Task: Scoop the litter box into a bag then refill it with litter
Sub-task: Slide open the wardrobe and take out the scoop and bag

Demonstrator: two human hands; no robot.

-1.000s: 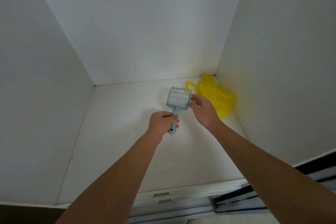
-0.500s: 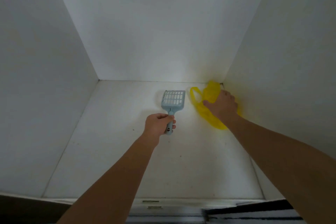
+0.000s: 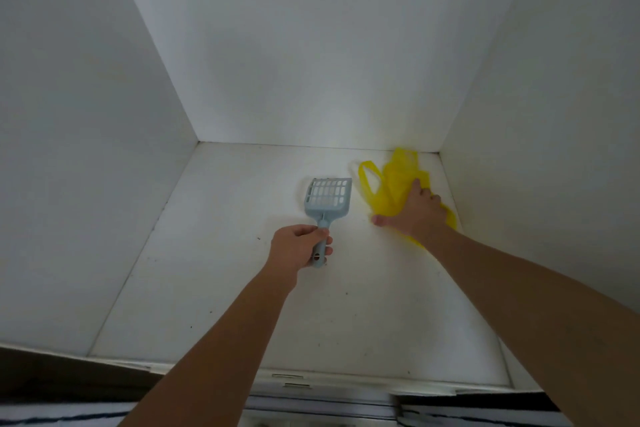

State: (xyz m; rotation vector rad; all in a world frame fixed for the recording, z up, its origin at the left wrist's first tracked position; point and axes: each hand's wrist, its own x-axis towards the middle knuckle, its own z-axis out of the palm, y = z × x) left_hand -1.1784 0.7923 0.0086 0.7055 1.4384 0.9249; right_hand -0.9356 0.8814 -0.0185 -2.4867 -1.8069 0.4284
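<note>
Left hand (image 3: pixel 298 248) grips my stiff, light scoop (image 3: pixel 327 198) by its handle. Right hand (image 3: pixel 415 215) rests on the limp bag (image 3: pixel 391 184); I'd bunch it just beyond my fingers (image 3: pixel 416 185).

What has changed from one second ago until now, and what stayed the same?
The right hand left the slotted head of the scoop and moved right onto the yellow bag in the back corner; whether it grips the bag is unclear. The bag now lies flatter. The left hand still grips the scoop by its handle, near the middle of the white shelf.
</note>
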